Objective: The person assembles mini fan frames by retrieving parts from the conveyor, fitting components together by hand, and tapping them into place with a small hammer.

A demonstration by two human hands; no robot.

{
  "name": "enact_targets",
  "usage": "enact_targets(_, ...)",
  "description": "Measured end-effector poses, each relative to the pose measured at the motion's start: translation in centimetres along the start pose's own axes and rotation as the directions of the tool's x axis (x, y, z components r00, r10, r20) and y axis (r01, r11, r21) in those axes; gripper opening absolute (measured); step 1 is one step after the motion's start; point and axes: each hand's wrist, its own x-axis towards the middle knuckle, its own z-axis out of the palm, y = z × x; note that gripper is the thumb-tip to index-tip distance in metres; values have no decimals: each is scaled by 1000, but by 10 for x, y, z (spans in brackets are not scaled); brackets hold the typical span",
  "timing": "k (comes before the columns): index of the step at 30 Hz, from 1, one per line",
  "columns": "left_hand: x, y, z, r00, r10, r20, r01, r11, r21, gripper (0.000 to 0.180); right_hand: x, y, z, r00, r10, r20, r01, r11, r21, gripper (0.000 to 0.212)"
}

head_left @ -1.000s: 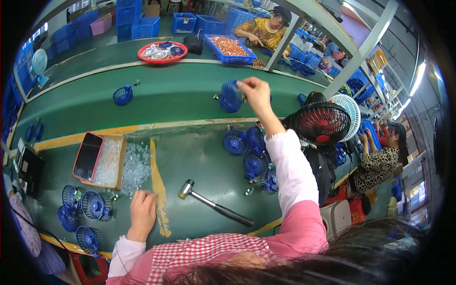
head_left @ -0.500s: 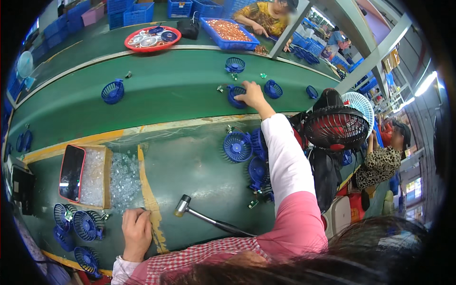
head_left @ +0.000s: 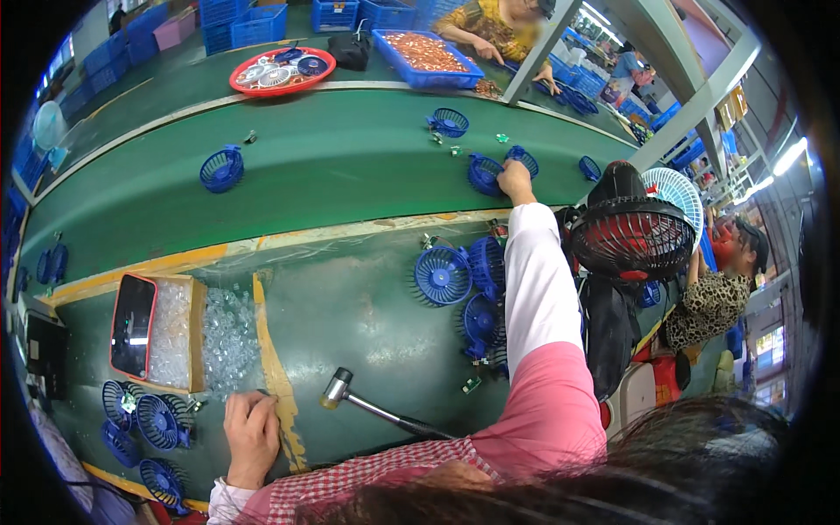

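My right hand point(head_left: 515, 182) reaches out over the green conveyor belt point(head_left: 332, 166), its fingers closed at the rims of two blue fan housings. One blue fan housing point(head_left: 484, 176) lies just left of the fingers; the other housing point(head_left: 525, 160) is partly behind them. My left hand point(head_left: 251, 437) rests on the bench with curled fingers, and whatever may be under them is hidden. Beside it lie loose clear plastic pieces point(head_left: 229, 337). A hammer point(head_left: 376, 408) lies between my arms. More blue fan housings point(head_left: 443, 276) with small circuit boards sit by my right forearm.
A box of clear pieces point(head_left: 175, 337) with a phone point(head_left: 134, 324) leaning on it stands at the left. Blue housings point(head_left: 157, 422) lie nearer me. A black fan point(head_left: 632, 236) stands at the right. Across the belt are a red tray point(head_left: 282, 87), a blue bin point(head_left: 424, 59) and a co-worker point(head_left: 490, 31).
My right hand has moved right along the belt, bringing one blue housing close to another. Other housings on the belt have shifted right slightly. My left hand stays put.
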Motion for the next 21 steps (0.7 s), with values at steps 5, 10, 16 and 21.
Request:
enact_targets(5, 2, 0, -6, 1000, 9, -20, -9, 1000, -5, 23, -15, -24, -15, 997, 74, -20, -74, 997, -32, 20)
enact_targets(10, 2, -4, -5, 999, 28, -19, -29, 999, -19, 26, -18, -87, -76, 948, -139, -286, 184, 973, 139, 13)
enact_targets(16, -3, -5, -10, 998, 24, -51, -27, 999, -46, 23, -68, -240, -83, 690, -636, -347, 724, 623, 298, 20)
enact_targets(21, -6, -8, -11, 998, 43, -37, -47, 993, -106, 22, -141, -329, -17, 619, -781, 79, 745, 616, 255, 34)
